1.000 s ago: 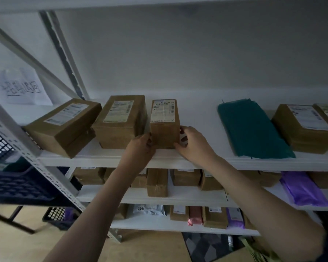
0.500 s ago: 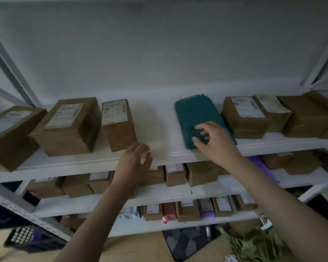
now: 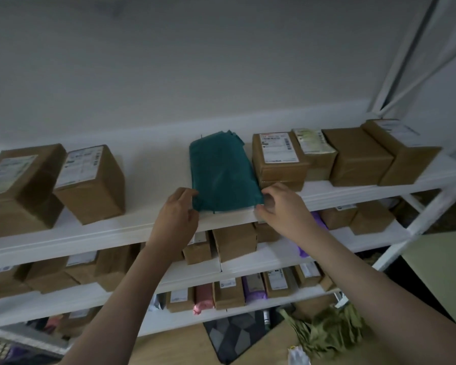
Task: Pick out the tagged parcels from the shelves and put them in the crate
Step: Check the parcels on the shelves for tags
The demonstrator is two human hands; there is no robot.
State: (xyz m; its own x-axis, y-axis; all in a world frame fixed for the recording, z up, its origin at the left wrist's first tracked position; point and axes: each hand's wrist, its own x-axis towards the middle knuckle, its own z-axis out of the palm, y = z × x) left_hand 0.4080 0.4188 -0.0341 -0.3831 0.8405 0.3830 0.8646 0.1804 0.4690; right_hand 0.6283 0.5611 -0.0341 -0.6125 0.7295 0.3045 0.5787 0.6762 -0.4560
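Both arms reach up to the top shelf [image 3: 132,227], where a teal bag [image 3: 223,172] lies flat between the boxes, its near edge at the shelf's front lip. The left hand [image 3: 175,219] is at the bag's near left corner, fingers curled, with the fingertips touching or just meeting the bag's left edge; whether they actually have it pinched I cannot tell. The right hand [image 3: 282,206] is at the near right corner, fingers bent and the thumb tucked low by the shelf lip, seemingly nipping that corner, though the blur leaves it uncertain. The bag sits between the two hands. Just right of it a labelled box [image 3: 279,159] rests on a flatter one, close behind the right hand's knuckles. To the left, well apart, stand two more boxes [image 3: 92,183].
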